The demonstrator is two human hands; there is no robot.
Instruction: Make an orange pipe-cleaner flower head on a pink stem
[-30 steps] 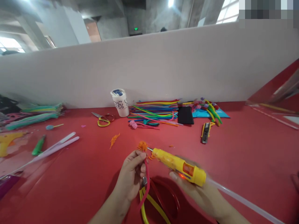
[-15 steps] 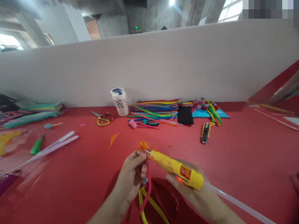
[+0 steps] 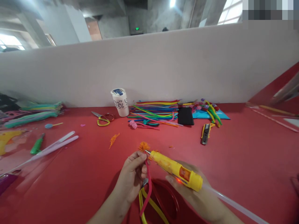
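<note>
My left hand point(image 3: 132, 175) is closed on a red pipe-cleaner stem point(image 3: 148, 189) topped by an orange fuzzy pom-pom flower point(image 3: 144, 146). My right hand point(image 3: 198, 199) grips a yellow hot glue gun point(image 3: 175, 169) with a clear glue stick point(image 3: 233, 205) trailing from its back. The gun's metal nozzle touches the stem just below the orange head. A small red light glows under the gun. Yellow pipe cleaners point(image 3: 149, 205) and a red loop lie beneath my hands.
On the red table point(image 3: 245, 149): a white cup point(image 3: 120, 102), scissors point(image 3: 102, 119), a pile of coloured pipe cleaners point(image 3: 155, 112), a black phone point(image 3: 185, 115), a utility knife point(image 3: 205, 133), an orange scrap point(image 3: 114, 140), glue sticks point(image 3: 56, 145), another glue gun point(image 3: 7, 140). A white partition point(image 3: 163, 62) stands behind.
The glue gun has shifted slightly left, bringing its nozzle from beside the flower up against the stem under the orange head. My left hand has stayed almost still.
</note>
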